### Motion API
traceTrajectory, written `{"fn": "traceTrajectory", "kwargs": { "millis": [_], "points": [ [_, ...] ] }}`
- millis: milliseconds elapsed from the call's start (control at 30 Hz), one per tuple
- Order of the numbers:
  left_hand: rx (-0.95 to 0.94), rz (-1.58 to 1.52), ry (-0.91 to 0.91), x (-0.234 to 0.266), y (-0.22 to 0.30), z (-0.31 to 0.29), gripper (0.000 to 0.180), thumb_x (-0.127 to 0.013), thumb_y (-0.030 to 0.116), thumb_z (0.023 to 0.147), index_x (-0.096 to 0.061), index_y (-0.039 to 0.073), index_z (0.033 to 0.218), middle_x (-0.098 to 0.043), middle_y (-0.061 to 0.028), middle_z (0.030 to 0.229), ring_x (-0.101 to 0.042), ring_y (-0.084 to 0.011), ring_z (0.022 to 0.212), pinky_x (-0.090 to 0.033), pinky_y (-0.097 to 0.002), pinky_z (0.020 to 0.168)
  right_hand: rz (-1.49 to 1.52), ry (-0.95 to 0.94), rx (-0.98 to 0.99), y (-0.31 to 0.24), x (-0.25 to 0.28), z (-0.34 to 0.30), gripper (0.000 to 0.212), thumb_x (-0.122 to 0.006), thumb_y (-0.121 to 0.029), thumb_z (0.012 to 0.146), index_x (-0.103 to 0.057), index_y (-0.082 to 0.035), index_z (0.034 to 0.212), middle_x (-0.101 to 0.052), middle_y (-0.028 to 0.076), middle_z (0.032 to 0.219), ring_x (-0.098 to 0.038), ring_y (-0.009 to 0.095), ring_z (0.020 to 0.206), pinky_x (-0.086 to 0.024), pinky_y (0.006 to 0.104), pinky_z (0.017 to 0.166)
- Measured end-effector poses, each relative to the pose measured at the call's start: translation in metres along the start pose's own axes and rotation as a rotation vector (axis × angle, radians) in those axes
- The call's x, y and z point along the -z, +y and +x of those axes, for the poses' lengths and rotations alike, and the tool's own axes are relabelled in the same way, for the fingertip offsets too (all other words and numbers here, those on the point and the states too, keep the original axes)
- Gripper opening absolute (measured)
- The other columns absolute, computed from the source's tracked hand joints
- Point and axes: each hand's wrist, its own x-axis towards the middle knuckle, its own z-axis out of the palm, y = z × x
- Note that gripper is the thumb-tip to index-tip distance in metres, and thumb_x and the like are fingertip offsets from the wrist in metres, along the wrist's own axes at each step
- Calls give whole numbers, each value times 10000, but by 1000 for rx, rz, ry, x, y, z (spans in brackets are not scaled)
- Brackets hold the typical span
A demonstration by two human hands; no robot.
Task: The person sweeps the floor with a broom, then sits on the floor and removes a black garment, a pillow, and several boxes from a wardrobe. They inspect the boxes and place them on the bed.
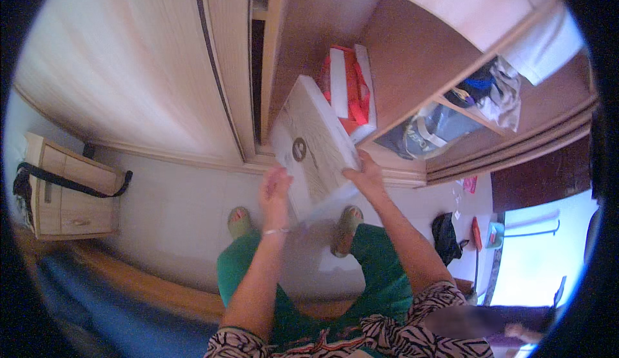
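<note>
Lying between the fingers [354, 175]: pale box [316, 148]

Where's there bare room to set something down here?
The floor between the nightstand and left slipper is bare. It's crowded inside the cabinet around the red-and-white package beyond the held box, and rightward, where clothes crowd a gray bag.

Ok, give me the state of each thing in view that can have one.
Pale box, tilted, held
Right hand, gripping box
Left hand, at box's edge, grip unclear
Wardrobe, open in front
Small cabinet, drawers look shut
Black strap, draped over cabinet
Black bag, slumped on the floor
Slippers, worn
</note>
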Motion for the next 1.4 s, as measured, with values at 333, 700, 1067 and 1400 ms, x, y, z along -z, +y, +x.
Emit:
{"fn": "traceTrajectory", "kwargs": {
  "millis": [333,700,1067,1400],
  "points": [
    [108,368,55,22,8,-66,605,-693,241,831,-435,-1,1321,-515,-119,1274,-521,-189,1095,-410,-308,923,780,96,-198,10,209,-250,683,-685,-84,664,-453,29,1297,-566,142,1212,-547,225,1096,-389,315,975],
    [183,60,-671,-32,87,-215,536,-674,148,832,-450,19,1301,-584,-100,1184,-565,-190,1063,-451,-324,912,1016,237,-145,39,207,-382,608,-670,-200,775,-450,41,1287,-576,126,1196,-561,206,1069,-419,326,938],
    [-157,272,-791,-56,141,-216,581,-655,135,853,-395,19,1360,-542,-108,1236,-529,-171,1106,-438,-289,915,1196,483,-271,-7,175,-338,553,-594,-357,898,-462,65,1230,-601,149,1111,-612,209,971,-509,328,805],
    [-101,554,-702,-68,134,-208,525,-636,168,867,-428,-7,1316,-585,-121,1166,-560,-154,1031,-455,-286,879,1289,515,-300,-8,191,-328,546,-519,-393,934,-474,60,1236,-606,149,1140,-615,216,1002,-495,344,859]
  ]
}}
